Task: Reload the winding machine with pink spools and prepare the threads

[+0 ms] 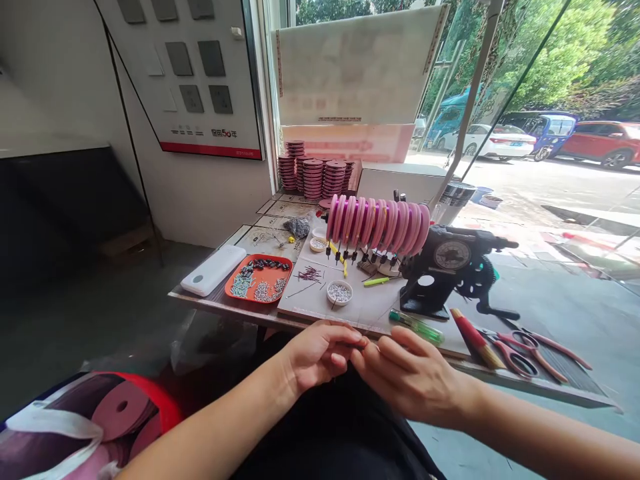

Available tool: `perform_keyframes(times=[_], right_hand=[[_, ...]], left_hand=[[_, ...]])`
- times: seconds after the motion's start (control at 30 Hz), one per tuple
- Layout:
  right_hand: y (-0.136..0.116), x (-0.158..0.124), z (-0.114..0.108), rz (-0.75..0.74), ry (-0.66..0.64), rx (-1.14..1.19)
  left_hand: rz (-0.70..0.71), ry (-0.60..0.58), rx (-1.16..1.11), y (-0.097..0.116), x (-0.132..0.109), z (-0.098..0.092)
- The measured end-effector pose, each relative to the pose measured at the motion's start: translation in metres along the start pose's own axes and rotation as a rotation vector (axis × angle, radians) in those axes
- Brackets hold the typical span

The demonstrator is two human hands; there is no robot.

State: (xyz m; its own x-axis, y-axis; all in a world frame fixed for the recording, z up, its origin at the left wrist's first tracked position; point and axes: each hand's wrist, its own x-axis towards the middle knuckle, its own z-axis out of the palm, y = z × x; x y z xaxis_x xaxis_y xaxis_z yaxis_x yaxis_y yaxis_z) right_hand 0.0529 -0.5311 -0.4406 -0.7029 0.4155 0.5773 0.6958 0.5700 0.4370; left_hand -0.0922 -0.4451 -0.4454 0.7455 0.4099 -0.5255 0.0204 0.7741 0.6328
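Both hands meet in front of the table's near edge, fingertips touching. The thumb and fingers of my left hand (320,353) pinch together, palm partly turned up. My right hand (417,373) is curled, its fingertips pressed at the same spot. Whatever sits between them is too small and covered to make out. Just beyond stands a white dish (340,303) of small pale pieces. Behind it, pink discs (377,223) line the shaft of a black hand-cranked machine (450,260), with small dark clips hanging below. Nearest my right hand lies a green-handled tool (423,328).
An orange tray (270,275) with small parts and a white device (213,270) lie left. Scissors (517,353), pliers (555,348) and a red-and-tan tool (477,340) are right. Pink disc stacks (313,179) stand behind. A bag (163,400) of pink spools sits lower left.
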Motion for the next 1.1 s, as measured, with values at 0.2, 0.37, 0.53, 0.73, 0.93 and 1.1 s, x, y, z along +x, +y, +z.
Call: perform_keyframes(times=[0.2, 0.37, 0.53, 0.73, 0.93, 1.1], right_hand=[[-0.012, 0.010, -0.005, 0.085, -0.154, 0.313], [0.021, 0.045, -0.004, 0.813, -0.185, 1.043], [0.056, 0.074, 0.029, 0.973, -0.399, 1.276], [0.029, 0.035, -0.005, 0.571, -0.151, 0.577], [-0.004, 0.004, 0.001, -0.051, -0.103, -0.038], [-0.009, 0.019, -0.003, 0.073, -0.208, 0.366]], left_hand=[[0.268, 0.107, 0.289, -0.010, 0.000, -0.001], [1.294, 0.502, 1.382, -0.026, -0.004, -0.009], [1.613, 0.561, 1.783, -0.026, -0.004, -0.015], [0.531, 0.215, 0.686, 0.000, -0.008, -0.002], [0.105, 0.043, 0.304, 0.009, -0.002, -0.002], [0.292, 0.106, 0.465, -0.005, -0.002, -0.005]])
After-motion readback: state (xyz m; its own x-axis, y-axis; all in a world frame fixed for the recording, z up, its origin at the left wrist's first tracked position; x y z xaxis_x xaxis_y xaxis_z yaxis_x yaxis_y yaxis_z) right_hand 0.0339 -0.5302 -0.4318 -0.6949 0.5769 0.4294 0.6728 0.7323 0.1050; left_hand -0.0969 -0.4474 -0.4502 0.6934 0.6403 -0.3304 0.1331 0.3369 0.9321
